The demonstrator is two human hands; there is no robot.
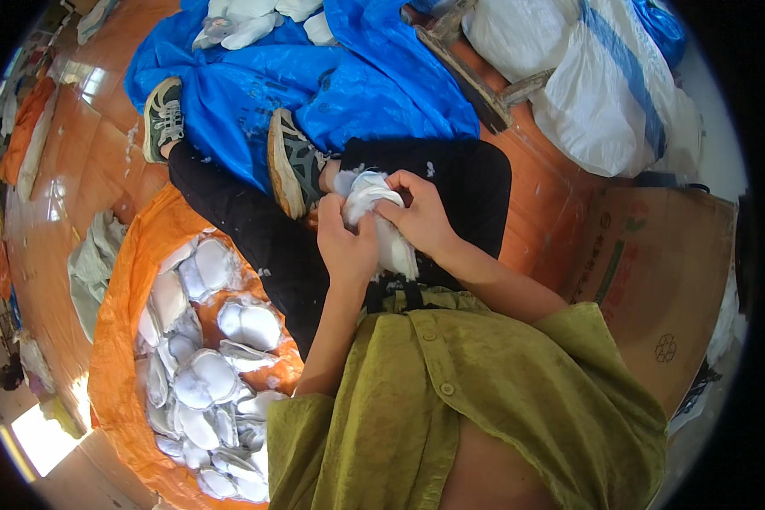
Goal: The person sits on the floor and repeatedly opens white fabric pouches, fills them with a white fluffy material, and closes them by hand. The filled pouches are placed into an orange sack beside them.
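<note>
Over my crossed legs, both hands pinch a white padded fabric piece (372, 192) with fluffy edges. My left hand (348, 242) grips its left side, fingertips closed. On its upper right edge, my right hand (421, 217) holds the cloth between thumb and fingers. Below the fingers hangs another white length (394, 252); whether it belongs to the same piece I cannot tell. Beside my left leg an orange sack (115, 348) lies open, holding many similar white pads (208, 378), some of them fuzzy. Bits of white lint cling to my black trousers (259, 246).
A blue plastic sheet (263, 81) with white pads (246, 25) on it spreads beyond my feet. At the far right stand a wooden stool (484, 98) and stuffed white sacks (595, 102). A cardboard box (654, 280) is near my right arm. Pale cloth (98, 263) lies left.
</note>
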